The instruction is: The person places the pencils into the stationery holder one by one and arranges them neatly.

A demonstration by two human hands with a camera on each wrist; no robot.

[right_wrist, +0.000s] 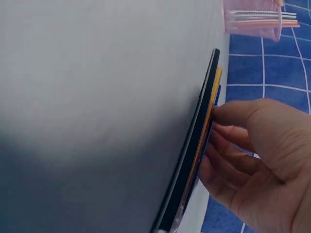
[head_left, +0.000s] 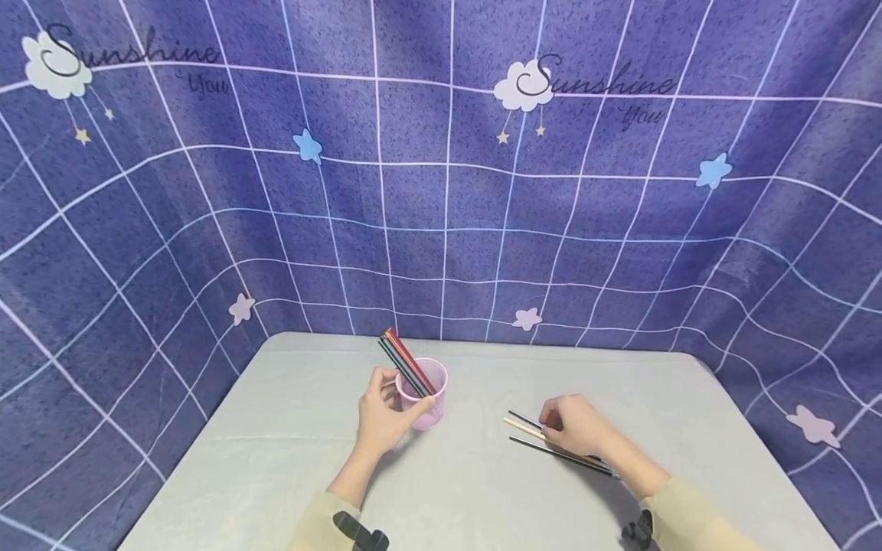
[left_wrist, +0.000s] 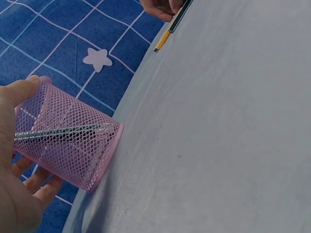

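My left hand point(head_left: 380, 417) holds a pink mesh pen cup point(head_left: 432, 417), its thumb near the rim and fingers along the far side. Several colored pencils point(head_left: 408, 364), red and dark green among them, lean leftward in the cup. To the right, my right hand point(head_left: 580, 425) is at a few pencils lying on the table. Its thumb and fingers pinch a dark blue pencil point(right_wrist: 218, 92), the farthest one. Beside that lie a yellow pencil point(right_wrist: 217, 80) and a black pencil point(right_wrist: 210, 80) nearest me. The hand partly covers them in the head view.
A pale cloth covers the table point(head_left: 310, 459). Behind it and at both sides hangs a blue-purple curtain point(head_left: 413, 191) with a grid, stars and clouds. Dark straps cross both sleeves.
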